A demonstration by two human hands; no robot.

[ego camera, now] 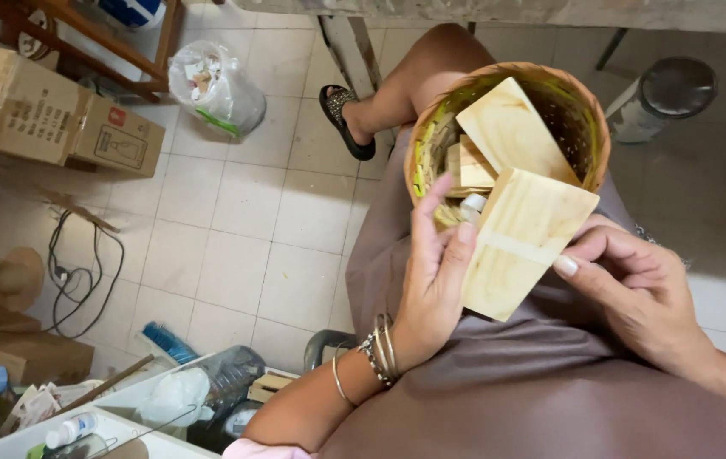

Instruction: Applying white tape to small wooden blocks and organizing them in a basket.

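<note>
A pale wooden box [520, 242] was held over the lap, just near of a round woven basket [592, 119] that rested on the thighs. The left hand [435, 272] was wrapped around the box's left side, its fingers [463, 242] pressed flat against the wood and the thumb raised toward the basket. The right hand [635, 285] gripped the box's right edge, the thumb laid along the side and the other fingers curled behind it. Both hands were thus closed on the box, which was tilted, its far corner lying over the basket's near rim. Inside the basket a flat wooden board [511, 127] was seen leaning at an angle, with smaller wood blocks [469, 166] beneath it and a small white bottle [473, 206] just beside the box. Several bangles [375, 353] were worn on the left wrist. A brown skirt [550, 382] covered the lap. Far of the basket, a foot in a black sandal [344, 119] was set on the white tiled floor [235, 246]. At far left a cardboard carton [48, 115] and a clear plastic bag [214, 85] were seen, and a black cable [78, 285] lay on the tiles at left. A grey bin [664, 98] stood at far right.
</note>
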